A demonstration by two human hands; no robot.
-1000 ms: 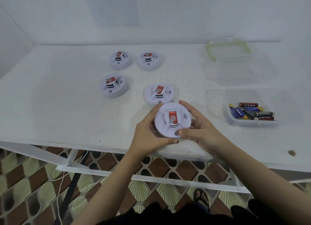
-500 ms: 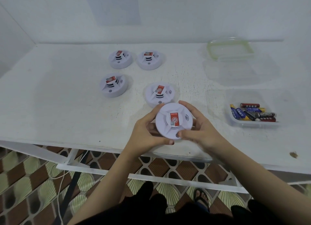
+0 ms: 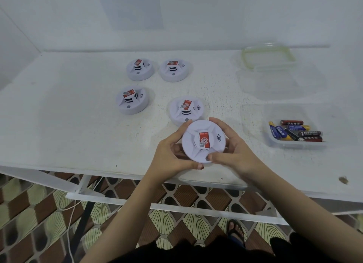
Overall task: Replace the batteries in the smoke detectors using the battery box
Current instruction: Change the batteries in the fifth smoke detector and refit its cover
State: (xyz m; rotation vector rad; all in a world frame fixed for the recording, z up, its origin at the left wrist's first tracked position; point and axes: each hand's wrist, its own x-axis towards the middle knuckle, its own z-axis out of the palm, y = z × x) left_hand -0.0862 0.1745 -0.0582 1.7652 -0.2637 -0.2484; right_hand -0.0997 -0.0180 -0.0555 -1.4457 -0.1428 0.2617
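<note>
On a wide white bench (image 3: pixel 68 125), viewed from above by the person working at it, two bare forearms reached in over the near edge. Both hands closed on one round white smoke unit, the held detector (image 3: pixel 203 141). The left hand (image 3: pixel 172 154) cupped its left rim and the right hand (image 3: pixel 233 150) its right rim, with the fingers (image 3: pixel 218 123) of each curled and grasping the casing. It faced up, red label toward the camera. Whether it rested on the bench or hung just above could not be told. That opposed grip looked suited to twisting the casing open or turning it over.

Far behind and right of the held detector lay a green-rimmed lid (image 3: pixel 269 56), set aside. Right of the held detector, near but apart, stood the clear battery box (image 3: pixel 294 145), uncovered for easy reach.

Just behind the held detector sat a second detector (image 3: pixel 188 111). A third detector (image 3: pixel 131 100) lay behind it to the left, with a rear-left detector (image 3: pixel 139 69) and a rear-right detector (image 3: pixel 173 70) farther back. All faced up, apparently awaiting their turn. Loose batteries (image 3: pixel 294 132) filled the box.
</note>
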